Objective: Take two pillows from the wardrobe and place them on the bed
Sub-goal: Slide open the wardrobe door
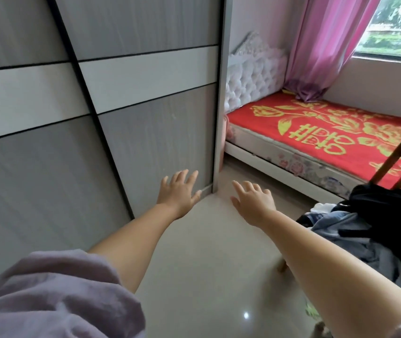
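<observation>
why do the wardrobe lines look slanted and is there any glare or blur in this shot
Head view: wide-angle tilt makes the wardrobe doors and frame lean; a small glare spot sits on the glossy floor; the window is bright and soft; the left hand and right hand look slightly smeared, as does the near sleeve.

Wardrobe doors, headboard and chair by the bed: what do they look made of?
Wardrobe doors: probably laminated board, matte grey with faint vertical grain, a white band and thin dark trim. Headboard: white button-tufted padding, likely faux leather given its slight sheen. Chair: wood, going by its warm brown varnished slats.
</observation>
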